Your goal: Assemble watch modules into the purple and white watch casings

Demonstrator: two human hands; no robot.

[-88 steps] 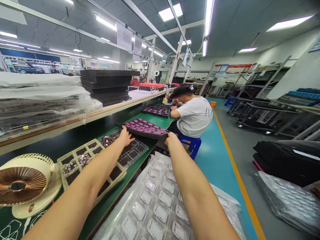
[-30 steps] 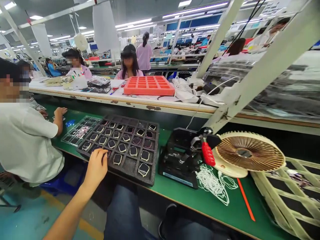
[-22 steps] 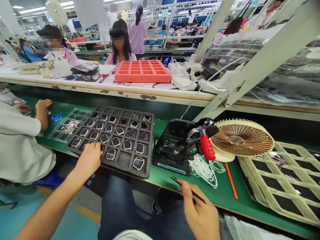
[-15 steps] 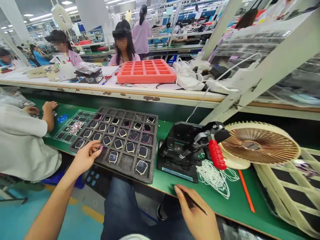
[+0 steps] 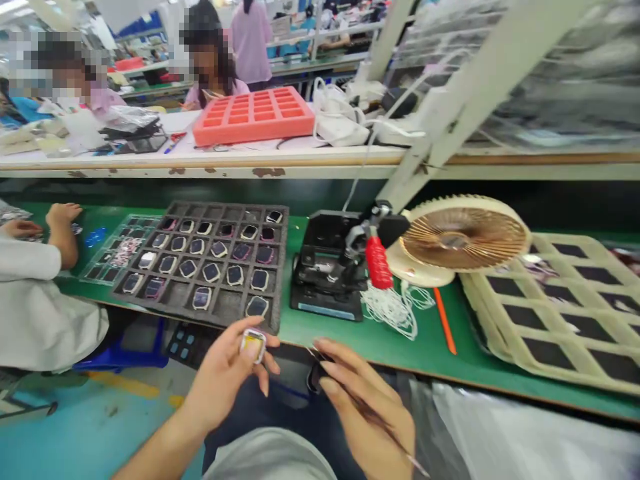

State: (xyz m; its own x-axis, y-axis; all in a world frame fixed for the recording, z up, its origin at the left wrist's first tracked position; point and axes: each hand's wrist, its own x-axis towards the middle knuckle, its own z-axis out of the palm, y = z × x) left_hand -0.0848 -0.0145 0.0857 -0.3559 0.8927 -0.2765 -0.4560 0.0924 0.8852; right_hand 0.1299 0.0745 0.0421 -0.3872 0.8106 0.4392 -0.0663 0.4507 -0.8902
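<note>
My left hand (image 5: 226,380) pinches a small square watch case (image 5: 253,345) with a pale frame, lifted off the bench in front of my lap. My right hand (image 5: 367,410) is closed on thin dark tweezers (image 5: 385,433), its tip close to the case. Just beyond lies a black foam tray (image 5: 210,261) with several more watch cases in its pockets. A black press fixture (image 5: 330,267) with a red-handled lever (image 5: 379,262) stands to the tray's right on the green bench.
A cream desk fan (image 5: 463,237) lies face up beside white cord (image 5: 393,308) and an orange stick (image 5: 444,320). Cream divided trays (image 5: 550,307) sit right. A seated person's sleeve (image 5: 35,313) is at left. An orange tray (image 5: 253,115) rests on the shelf; other people work beyond.
My left hand took one watch case from the foam tray and drew it back toward me. My right hand came into view with tweezers and moved up beside it. The view tilted down.
</note>
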